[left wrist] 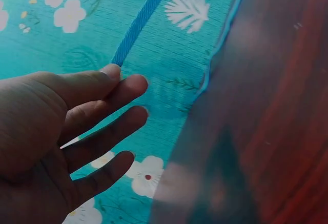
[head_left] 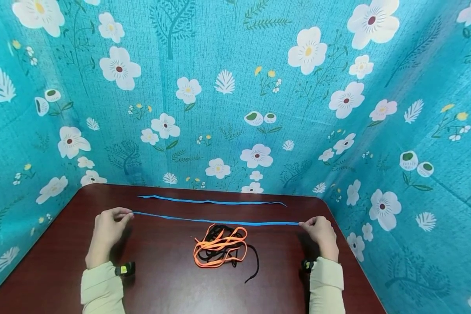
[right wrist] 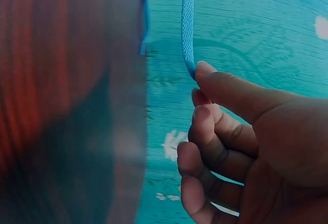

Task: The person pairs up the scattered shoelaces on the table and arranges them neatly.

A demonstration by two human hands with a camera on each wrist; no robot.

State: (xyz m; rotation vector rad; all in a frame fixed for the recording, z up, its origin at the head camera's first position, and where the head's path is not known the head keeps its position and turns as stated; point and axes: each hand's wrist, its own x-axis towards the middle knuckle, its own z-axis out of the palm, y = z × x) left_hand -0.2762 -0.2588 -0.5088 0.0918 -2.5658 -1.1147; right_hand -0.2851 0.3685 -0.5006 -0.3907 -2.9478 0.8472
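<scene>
A flat blue shoelace (head_left: 220, 221) stretches nearly straight between both hands, above the table. My left hand (head_left: 109, 229) pinches its left end between thumb and forefinger; in the left wrist view the other fingers spread loosely below the blue shoelace (left wrist: 143, 21). At the opposite end my right hand (head_left: 321, 233) pinches the lace with thumb and forefinger, and the right wrist view shows the woven blue shoelace (right wrist: 188, 24) rising from the fingertips. Farther back, a second blue shoelace (head_left: 208, 201) lies roughly parallel on the table.
An orange shoelace (head_left: 220, 263) lies loosely coiled on top of a black shoelace (head_left: 255, 257) at the table's middle, one black end trailing right. The dark red-brown table (head_left: 161, 279) meets a teal floral curtain (head_left: 220, 109) at the back and sides.
</scene>
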